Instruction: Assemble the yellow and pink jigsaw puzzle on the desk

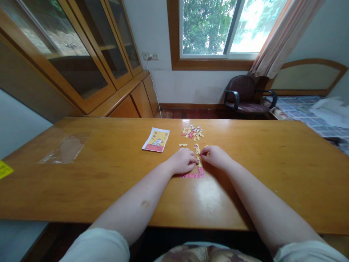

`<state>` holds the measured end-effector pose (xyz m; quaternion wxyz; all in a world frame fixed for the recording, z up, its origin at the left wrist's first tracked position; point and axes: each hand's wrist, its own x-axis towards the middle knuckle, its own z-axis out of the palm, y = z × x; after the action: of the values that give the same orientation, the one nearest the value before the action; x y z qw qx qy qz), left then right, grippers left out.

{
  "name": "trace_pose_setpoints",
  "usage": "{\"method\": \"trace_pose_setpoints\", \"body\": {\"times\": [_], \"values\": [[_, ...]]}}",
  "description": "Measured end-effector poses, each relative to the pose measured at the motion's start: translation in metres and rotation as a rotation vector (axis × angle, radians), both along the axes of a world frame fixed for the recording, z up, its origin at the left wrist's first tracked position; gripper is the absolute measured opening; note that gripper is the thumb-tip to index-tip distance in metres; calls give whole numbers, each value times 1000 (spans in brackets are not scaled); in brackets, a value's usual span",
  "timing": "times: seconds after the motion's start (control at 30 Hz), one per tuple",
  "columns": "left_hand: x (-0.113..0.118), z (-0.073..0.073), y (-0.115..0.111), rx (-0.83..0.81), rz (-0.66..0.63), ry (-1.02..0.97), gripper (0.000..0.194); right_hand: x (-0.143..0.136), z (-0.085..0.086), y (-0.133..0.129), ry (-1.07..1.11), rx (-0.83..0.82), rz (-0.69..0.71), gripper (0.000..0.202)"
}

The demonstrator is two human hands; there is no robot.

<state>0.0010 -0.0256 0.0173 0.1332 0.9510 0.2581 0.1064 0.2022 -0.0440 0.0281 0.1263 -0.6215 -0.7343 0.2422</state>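
A smooth, glossy wooden worktop [245,203] is seen nearest. On it a partly joined jigsaw [196,172], flat, pink along its near edge and yellow in a narrow strip above, is pressed by both hands. The left hand [183,161] is laid curled over its left part; the right hand [215,156] meets it fingertip to fingertip above the strip. Whether a piece is pinched in either grip cannot be told. Left lies a glossy rectangular picture card [156,140]; farther, a loose heap of puzzle pieces [193,132]. Far left, a crinkled clear plastic bag [65,149].
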Motion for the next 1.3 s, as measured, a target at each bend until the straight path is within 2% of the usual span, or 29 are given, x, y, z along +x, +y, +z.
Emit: {"method": "trace_pose_setpoints", "body": {"times": [0.4,0.6,0.7,0.8,0.9,1.3], "values": [[1,0,-1,-26,-6,-52,21,4,4,-1,-1,0,53,17],[1,1,-1,-2,86,-48,24,4,3,0,-24,-6,81,16],[1,1,-1,4,130,-24,24,4,2,2,32,0,-16,19],[2,-2,-1,44,238,-18,28,4,-1,5,91,20,-141,24],[2,-6,0,57,311,8,31,4,-4,7,163,-4,-197,25],[2,-12,1,26,254,28,36,1,-14,10,503,-203,-333,23]]}}
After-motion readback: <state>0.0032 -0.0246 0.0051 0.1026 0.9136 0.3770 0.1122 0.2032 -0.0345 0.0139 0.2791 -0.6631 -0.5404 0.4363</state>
